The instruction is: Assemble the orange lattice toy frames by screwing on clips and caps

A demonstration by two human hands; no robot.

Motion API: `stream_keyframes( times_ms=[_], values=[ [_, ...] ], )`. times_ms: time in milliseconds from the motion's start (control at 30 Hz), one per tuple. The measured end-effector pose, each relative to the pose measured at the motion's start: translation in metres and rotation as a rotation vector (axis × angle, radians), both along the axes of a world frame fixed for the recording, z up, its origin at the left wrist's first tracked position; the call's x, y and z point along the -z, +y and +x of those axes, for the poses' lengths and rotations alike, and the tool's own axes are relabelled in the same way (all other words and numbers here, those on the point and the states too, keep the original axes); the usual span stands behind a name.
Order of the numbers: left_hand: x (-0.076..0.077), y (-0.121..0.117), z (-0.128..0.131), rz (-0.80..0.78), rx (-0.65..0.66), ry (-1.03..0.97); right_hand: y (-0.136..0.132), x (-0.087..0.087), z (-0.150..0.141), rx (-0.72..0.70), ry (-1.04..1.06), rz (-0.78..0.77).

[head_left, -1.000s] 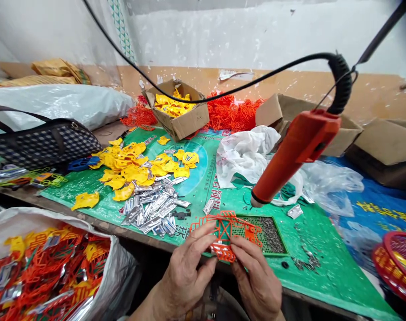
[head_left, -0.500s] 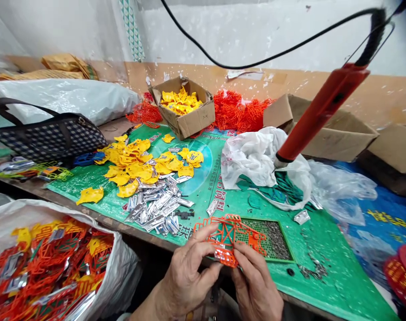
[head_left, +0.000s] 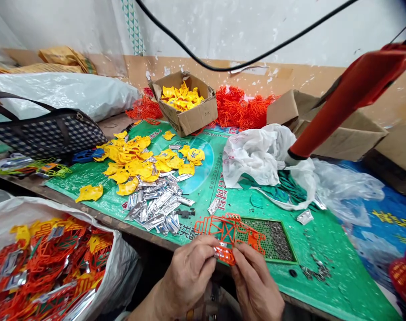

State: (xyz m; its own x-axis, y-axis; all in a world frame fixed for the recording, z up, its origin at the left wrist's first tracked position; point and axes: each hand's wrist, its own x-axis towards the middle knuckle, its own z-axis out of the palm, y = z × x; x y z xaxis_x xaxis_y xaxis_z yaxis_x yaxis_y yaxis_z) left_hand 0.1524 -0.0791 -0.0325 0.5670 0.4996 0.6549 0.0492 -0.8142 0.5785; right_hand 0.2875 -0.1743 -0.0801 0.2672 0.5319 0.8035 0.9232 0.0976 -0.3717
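My left hand (head_left: 189, 274) and my right hand (head_left: 254, 283) both pinch the lower part of an orange plastic lattice piece (head_left: 229, 232) at the table's front edge. The fingers of each hand are closed on it, thumbs meeting near its small bottom tab. The piece lies partly over a green tray of small dark screws (head_left: 273, 238). A pile of silver foil pieces (head_left: 156, 207) and a heap of yellow plastic shapes (head_left: 136, 165) lie to the left of my hands.
An orange electric screwdriver (head_left: 343, 100) hangs on a black cable at the right. A cardboard box of yellow parts (head_left: 186, 104), orange lattices (head_left: 238, 109), white plastic bags (head_left: 259, 154), a checked handbag (head_left: 45, 133) and a sack of assembled pieces (head_left: 49, 263) surround the green mat (head_left: 206, 187).
The hanging screwdriver has swung up and to the right. My fingers have closed in tighter on the bottom of the orange piece; the view has shifted slightly.
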Motion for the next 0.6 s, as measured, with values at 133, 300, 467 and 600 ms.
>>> stream_keyframes(
  times_ms=[133,300,467,600],
  values=[
    [0.002,0.001,0.000,0.046,0.009,0.021,-0.001,-0.010,0.006,-0.018,-0.087,-0.050],
    [-0.012,0.000,-0.001,0.178,-0.034,0.143,-0.001,-0.025,0.014,-0.104,-0.080,-0.110],
    [-0.039,-0.002,-0.011,0.103,0.124,0.432,-0.005,-0.047,0.012,-0.329,0.021,-0.210],
    [-0.052,-0.002,-0.017,0.032,0.313,0.537,-0.009,-0.058,0.008,-0.465,0.039,-0.251]
  ],
)
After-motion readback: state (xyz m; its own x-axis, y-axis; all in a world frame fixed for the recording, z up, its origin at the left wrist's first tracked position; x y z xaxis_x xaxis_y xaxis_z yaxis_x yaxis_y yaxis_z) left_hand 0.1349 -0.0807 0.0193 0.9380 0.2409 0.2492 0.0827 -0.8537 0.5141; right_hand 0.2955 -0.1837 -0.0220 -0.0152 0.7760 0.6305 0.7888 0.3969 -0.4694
